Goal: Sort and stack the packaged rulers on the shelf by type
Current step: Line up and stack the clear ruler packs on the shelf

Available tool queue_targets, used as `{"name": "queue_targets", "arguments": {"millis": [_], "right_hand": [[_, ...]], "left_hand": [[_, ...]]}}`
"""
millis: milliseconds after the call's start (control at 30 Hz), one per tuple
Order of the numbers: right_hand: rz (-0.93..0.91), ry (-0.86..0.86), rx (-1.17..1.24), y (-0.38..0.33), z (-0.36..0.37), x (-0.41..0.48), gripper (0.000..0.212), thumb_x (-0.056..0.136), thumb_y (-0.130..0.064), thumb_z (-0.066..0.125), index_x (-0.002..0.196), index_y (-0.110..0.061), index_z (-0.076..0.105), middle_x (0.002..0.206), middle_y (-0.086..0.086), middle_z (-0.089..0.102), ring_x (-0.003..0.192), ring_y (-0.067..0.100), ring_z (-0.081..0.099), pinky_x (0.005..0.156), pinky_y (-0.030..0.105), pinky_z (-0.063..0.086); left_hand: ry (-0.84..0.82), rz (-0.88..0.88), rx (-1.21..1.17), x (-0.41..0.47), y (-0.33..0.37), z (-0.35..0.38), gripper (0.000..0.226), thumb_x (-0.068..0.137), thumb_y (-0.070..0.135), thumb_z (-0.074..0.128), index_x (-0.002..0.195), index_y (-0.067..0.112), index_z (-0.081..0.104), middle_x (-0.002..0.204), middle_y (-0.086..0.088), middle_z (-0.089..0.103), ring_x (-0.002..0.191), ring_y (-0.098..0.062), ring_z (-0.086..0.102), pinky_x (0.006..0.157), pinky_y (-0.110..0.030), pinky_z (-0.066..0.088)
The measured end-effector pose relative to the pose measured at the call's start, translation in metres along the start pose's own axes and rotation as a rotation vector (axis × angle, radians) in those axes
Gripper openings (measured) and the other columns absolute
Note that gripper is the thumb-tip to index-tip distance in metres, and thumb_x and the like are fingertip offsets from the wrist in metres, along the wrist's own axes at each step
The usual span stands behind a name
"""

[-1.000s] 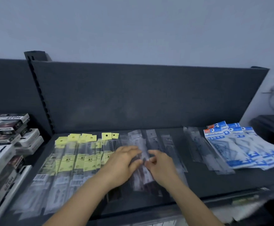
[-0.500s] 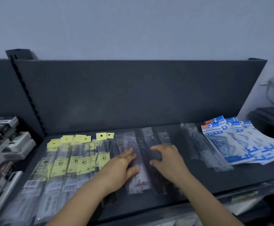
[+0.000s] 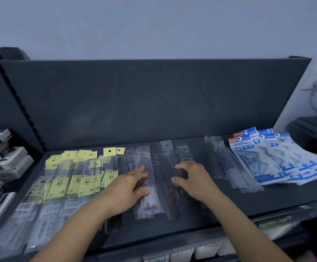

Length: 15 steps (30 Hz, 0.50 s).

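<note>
Fingers [image 3: 142, 170] of the left hand [image 3: 129, 186] curl round a red-printed ruler pack [image 3: 148, 204], the right hand [image 3: 196, 181] grips a clear ruler pack [image 3: 185, 155], both midway along the shelf [image 3: 229, 207] before a dark backboard [image 3: 153, 103] and pale wall [image 3: 153, 25]; print blurred, boxes [image 3: 12, 163] cut off left.

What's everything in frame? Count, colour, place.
yellow-tagged ruler packs: several overlapping, clear with yellow labels, shelf left
central clear ruler packs: several, clear, one with red print, shelf middle
right clear ruler packs: a few, clear, right of middle
geometry set packs: several fanned, blue and white, far right
boxes: one stack, white and dark, far left
shelf: one, dark grey
back panel: one, dark grey, behind shelf
left hand: grips central packs
right hand: grips central packs
</note>
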State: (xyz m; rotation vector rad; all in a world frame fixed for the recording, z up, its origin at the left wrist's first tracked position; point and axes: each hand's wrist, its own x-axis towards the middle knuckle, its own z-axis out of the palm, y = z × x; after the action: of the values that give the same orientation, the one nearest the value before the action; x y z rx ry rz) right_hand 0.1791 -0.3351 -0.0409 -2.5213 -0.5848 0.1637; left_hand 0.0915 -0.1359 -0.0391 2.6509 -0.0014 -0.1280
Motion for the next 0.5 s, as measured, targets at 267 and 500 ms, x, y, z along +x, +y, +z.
{"name": "queue_targets", "arguments": {"millis": [267, 500], "right_hand": [[-0.174, -0.266, -0.150, -0.020, 0.007, -0.013, 0.054, 0.082, -0.036, 0.070, 0.133, -0.027, 0.054, 0.147, -0.017, 0.039, 0.139, 0.014, 0.020, 0.113, 0.043, 0.018], [-0.164, -0.167, -0.154, -0.017, 0.015, 0.000, 0.043, 0.098, -0.019, 0.048, 0.140, -0.025, 0.044, 0.154, -0.008, 0.031, 0.146, 0.016, 0.012, 0.118, 0.050, 0.007]], "left_hand": [[-0.003, 0.023, 0.046, 0.000, 0.002, -0.001, 0.060, 0.093, 0.044, 0.051, 0.147, 0.026, 0.031, 0.156, 0.012, 0.017, 0.143, -0.005, 0.019, 0.115, -0.021, 0.014], [-0.034, 0.034, 0.236, 0.005, 0.013, -0.002, 0.064, 0.091, 0.057, 0.044, 0.147, 0.031, 0.027, 0.155, 0.009, 0.019, 0.142, -0.015, 0.016, 0.117, -0.039, 0.020]]}}
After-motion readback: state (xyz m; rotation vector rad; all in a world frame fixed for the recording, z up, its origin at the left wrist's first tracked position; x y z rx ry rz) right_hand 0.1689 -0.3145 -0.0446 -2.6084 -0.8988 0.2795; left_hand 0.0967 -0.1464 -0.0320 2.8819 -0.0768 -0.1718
